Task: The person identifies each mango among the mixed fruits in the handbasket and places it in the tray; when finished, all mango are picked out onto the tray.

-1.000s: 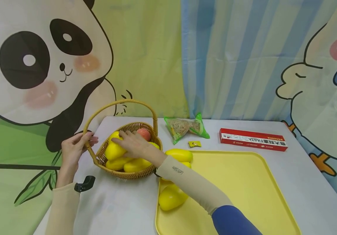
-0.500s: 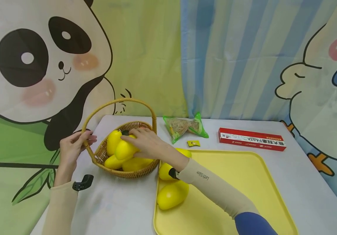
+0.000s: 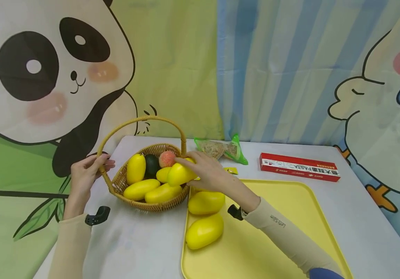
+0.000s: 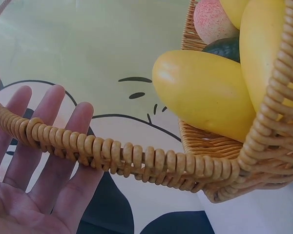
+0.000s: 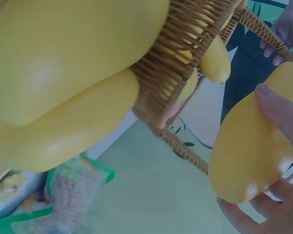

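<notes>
My right hand (image 3: pixel 210 174) grips a yellow mango (image 3: pixel 179 174) above the right rim of the wicker basket (image 3: pixel 158 208); in the right wrist view, thumb and fingers lie round this mango (image 5: pixel 254 141). At the left, my left hand (image 3: pixel 85 174) holds the basket's arched handle (image 3: pixel 104 176) between thumb and fingers. The left wrist view has the fingers (image 4: pixel 63 161) behind the handle. Inside the basket lie several mangoes (image 3: pixel 136 169), a dark green fruit (image 3: pixel 152 166) and a pink peach (image 3: pixel 167 159). Two mangoes (image 3: pixel 204 231) show plainly on the yellow tray (image 3: pixel 273 228).
Behind the tray lie a green-edged clear bag (image 3: pixel 235 150), a small yellow packet (image 3: pixel 232 170) partly behind the right hand, and a red pasta box (image 3: pixel 299 167). A printed curtain (image 3: pixel 276 69) hangs at the table's back edge.
My right hand has picked a mango out of the pile and carried it rightward toward the tray, uncovering the dark green fruit and the peach. My left hand stays at the handle.
</notes>
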Motion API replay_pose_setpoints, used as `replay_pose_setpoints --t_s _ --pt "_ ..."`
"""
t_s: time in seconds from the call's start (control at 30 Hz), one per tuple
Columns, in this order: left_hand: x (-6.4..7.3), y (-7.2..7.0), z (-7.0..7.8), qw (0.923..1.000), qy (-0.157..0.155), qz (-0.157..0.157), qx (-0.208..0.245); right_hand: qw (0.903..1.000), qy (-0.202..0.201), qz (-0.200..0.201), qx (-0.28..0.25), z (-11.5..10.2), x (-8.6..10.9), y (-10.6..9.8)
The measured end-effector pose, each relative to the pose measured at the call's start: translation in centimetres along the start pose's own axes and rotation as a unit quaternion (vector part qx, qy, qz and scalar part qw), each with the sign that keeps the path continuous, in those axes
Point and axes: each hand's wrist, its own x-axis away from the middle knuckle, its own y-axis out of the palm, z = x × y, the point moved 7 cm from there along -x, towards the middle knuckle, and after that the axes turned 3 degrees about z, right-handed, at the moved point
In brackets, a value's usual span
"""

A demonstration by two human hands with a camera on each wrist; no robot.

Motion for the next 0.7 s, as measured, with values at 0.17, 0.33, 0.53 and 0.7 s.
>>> replay_pose_setpoints --t_s 0.17,0.33,0.53,0.7 --pt "-0.1 0.1 0.2 0.9999 0.003 -0.001 0.012 0.9996 0.001 0.028 0.002 1.9 2.4 -0.6" --pt "-0.2 0.1 0.2 0.9999 0.001 0.000 0.015 0.9988 0.022 0.045 0.002 4.1 4.8 -0.8" --pt "-0.2 0.1 0.2 0.9998 0.001 -0.004 0.019 0.9972 0.063 0.035 -0.016 6.5 8.3 0.0" --pt "0.0 0.0 -0.1 1.0000 -0.008 0.001 0.003 0.9946 0.099 0.017 -0.025 8.2 11.0 0.8"
